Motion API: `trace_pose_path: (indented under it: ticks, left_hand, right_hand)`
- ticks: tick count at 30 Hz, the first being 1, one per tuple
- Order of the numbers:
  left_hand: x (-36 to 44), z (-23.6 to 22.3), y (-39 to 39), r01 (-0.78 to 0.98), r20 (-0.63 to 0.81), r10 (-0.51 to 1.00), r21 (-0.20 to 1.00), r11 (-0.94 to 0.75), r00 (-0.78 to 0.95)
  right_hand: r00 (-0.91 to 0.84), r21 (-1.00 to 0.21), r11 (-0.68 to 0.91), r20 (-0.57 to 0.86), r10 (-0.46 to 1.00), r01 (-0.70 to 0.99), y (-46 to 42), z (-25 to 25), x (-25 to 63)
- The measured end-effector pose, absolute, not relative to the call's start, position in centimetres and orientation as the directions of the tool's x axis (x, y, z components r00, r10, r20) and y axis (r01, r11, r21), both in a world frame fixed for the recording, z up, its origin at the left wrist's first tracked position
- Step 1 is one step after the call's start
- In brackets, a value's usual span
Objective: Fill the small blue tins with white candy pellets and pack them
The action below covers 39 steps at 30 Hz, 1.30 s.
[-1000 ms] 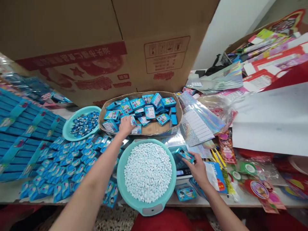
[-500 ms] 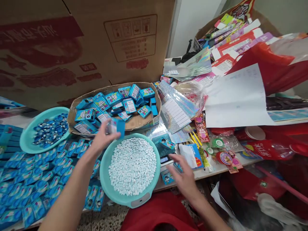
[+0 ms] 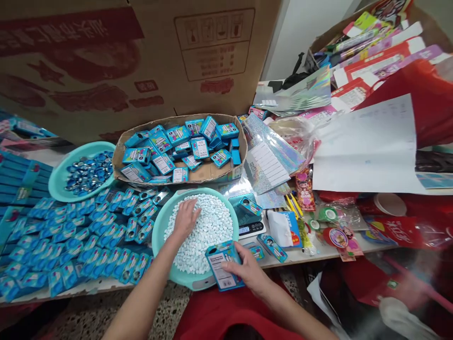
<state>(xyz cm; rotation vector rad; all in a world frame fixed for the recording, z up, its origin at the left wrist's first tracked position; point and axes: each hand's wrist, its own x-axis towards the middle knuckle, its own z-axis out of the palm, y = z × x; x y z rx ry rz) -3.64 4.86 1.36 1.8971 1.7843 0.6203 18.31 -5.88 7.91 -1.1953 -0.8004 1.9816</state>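
My left hand [image 3: 186,218] reaches into a turquoise bowl [image 3: 161,236] full of small white candies [image 3: 212,222]. Its fingers are spread and rest on the candies, with nothing visible in them. Over the bowl's near right edge, my right hand [image 3: 244,269] grips a blue candy box [image 3: 221,267], thumb across its printed side. Just right of the bowl, another blue box [image 3: 250,206] lies on a small digital scale [image 3: 251,228] with a lit display. Two more blue boxes, one of them an open-topped box [image 3: 272,248], lie near the table's front edge.
Behind the bowl, a cut-down cardboard tray [image 3: 208,182] holds many blue boxes. Filled boxes [image 3: 109,259] stand in rows on the left, near a bowl of blue round pieces [image 3: 56,184]. A large carton [image 3: 159,61] blocks the back. Holographic sheets [image 3: 272,160] and packets crowd the right.
My left hand took a box from the cardboard tray and now lies in the candies. My right hand left a box on the scale and now holds another one over the bowl's edge.
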Motion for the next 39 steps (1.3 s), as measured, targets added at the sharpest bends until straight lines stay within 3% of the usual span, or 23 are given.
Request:
trace_pose_path:
  ticks: [6,10,14,16,21,24,31,39]
  left_hand:
    - [-0.1,-1.4,4.2,0.878,-0.089,0.996,0.476,0.054,-0.013]
    - [0.5,0.0,2.3,0.798,-0.192,0.978,0.574,0.182,-0.085]
    - [0.1,1.2,1.4,0.385,-0.351,0.905,0.821,0.421,-0.242]
    - [0.0,1.8,1.1,0.141,-0.450,0.854,0.857,0.495,-0.261]
    - [-0.4,5.2,0.3,-0.306,-0.606,0.774,0.784,0.541,-0.185]
    - [-0.4,8.2,0.0,-0.584,-0.577,0.810,0.695,0.419,-0.105]
    - [0.2,11.3,0.0,-0.579,-0.369,0.874,0.805,0.130,-0.316]
    - [0.4,11.6,0.8,-0.526,-0.344,0.851,0.845,0.096,-0.397]
  right_hand:
    - [-0.304,-0.812,-0.543,-0.473,0.827,-0.215,-7.1,8.1,18.7]
    - [-0.209,-0.842,-0.508,-0.472,0.857,-0.183,-6.9,7.8,19.1]
    - [-0.078,-0.928,-0.367,-0.372,0.925,0.070,-5.6,7.7,19.3]
    - [-0.056,-0.940,-0.236,-0.257,0.965,0.248,-4.7,7.9,19.4]
    - [-0.184,-0.885,0.078,-0.009,0.983,0.460,-3.1,8.7,18.3]
    - [-0.288,-0.831,0.220,0.075,0.955,0.510,-2.6,8.8,16.8]
    - [-0.378,-0.747,0.335,0.121,0.918,0.574,-2.0,9.0,13.9]
    - [-0.366,-0.728,0.323,0.107,0.925,0.605,-1.3,9.6,13.6]
